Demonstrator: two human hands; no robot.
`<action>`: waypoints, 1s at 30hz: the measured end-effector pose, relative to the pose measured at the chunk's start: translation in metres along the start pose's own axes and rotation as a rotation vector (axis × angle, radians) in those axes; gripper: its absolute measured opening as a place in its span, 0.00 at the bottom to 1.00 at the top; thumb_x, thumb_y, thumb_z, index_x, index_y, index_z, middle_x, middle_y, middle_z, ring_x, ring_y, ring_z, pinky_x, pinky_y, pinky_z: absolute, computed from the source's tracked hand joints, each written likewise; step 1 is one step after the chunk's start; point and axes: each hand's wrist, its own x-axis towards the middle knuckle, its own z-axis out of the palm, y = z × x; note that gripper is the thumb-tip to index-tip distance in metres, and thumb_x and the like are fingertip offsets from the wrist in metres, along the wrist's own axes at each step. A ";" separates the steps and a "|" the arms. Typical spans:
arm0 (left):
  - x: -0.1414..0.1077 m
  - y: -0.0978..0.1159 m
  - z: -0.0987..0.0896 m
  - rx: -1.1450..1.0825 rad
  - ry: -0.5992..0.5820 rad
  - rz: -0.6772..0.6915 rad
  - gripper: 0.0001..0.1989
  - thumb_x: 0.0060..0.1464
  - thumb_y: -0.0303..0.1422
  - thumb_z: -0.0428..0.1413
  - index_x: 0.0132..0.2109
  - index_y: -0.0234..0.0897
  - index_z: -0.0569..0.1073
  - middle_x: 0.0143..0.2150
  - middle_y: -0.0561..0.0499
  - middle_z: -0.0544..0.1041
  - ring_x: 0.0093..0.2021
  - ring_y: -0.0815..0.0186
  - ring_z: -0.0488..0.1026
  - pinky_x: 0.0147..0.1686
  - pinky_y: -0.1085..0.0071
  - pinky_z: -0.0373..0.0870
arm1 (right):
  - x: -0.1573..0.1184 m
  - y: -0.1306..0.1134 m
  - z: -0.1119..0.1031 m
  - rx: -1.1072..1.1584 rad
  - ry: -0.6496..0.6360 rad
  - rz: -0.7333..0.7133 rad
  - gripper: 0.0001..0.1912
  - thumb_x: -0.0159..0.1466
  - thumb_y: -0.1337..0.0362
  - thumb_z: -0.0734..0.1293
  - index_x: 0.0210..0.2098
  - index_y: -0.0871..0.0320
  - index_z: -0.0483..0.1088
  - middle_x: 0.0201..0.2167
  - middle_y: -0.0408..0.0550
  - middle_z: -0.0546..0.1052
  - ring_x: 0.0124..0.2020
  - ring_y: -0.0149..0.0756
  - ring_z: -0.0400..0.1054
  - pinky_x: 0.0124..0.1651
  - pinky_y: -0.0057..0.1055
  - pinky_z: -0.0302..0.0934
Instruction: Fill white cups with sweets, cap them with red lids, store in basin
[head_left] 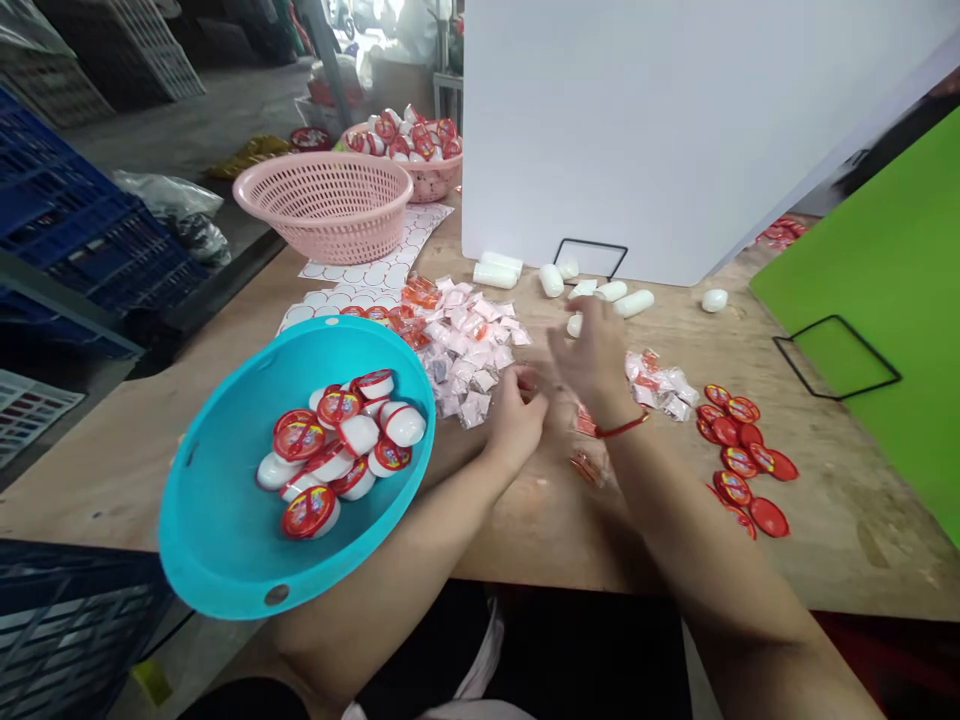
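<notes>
Steering my left hand (516,422) from back here, I have it low over the bench (840,570), just beside the right edge of the big heap of pink packets (469,335). Finger and thumb are curled close to each other, but I can't tell if they meet or pinch anything.

My right hand (596,365), with a red band (624,426) on the wrist, is farther forward and pretty blurred, right by the loose white shells (551,281). Can't tell if those fingers are open or closed on something either. A smaller packet pile (660,385) sits to the right of that wrist, and some red wrappers (589,466) lie between my forearms.

Over on the right I've got a cluster of red lids (769,517), some with printed labels. The blue basin (217,500) is on my left, holding a bunch of white tubs with red lids (310,512). Behind it there's an empty pink basket (326,200) on a printed sheet (375,270), plus a full basket (435,183) farther back. A white board (600,130) stands behind the shells, and a green board (885,270) leans at far right.
</notes>
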 end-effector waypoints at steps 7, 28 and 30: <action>-0.001 -0.004 0.000 0.136 0.018 0.044 0.15 0.51 0.26 0.61 0.47 0.39 0.70 0.41 0.53 0.68 0.36 0.69 0.68 0.43 0.70 0.65 | 0.022 0.079 0.018 -0.326 -0.284 0.239 0.16 0.64 0.57 0.67 0.49 0.57 0.74 0.52 0.63 0.73 0.47 0.53 0.69 0.47 0.46 0.63; 0.009 0.005 -0.007 0.303 -0.188 0.153 0.18 0.53 0.25 0.58 0.52 0.39 0.75 0.51 0.47 0.77 0.54 0.58 0.72 0.58 0.62 0.65 | -0.022 0.096 -0.068 -0.078 -0.709 -0.098 0.12 0.61 0.60 0.69 0.43 0.54 0.79 0.35 0.47 0.78 0.34 0.39 0.72 0.38 0.33 0.62; 0.007 0.004 -0.006 0.333 -0.219 0.174 0.20 0.53 0.24 0.56 0.53 0.39 0.75 0.54 0.47 0.77 0.58 0.57 0.71 0.62 0.60 0.62 | -0.026 0.099 -0.065 -0.127 -0.741 -0.128 0.15 0.60 0.57 0.71 0.46 0.52 0.80 0.43 0.49 0.79 0.40 0.41 0.74 0.41 0.33 0.63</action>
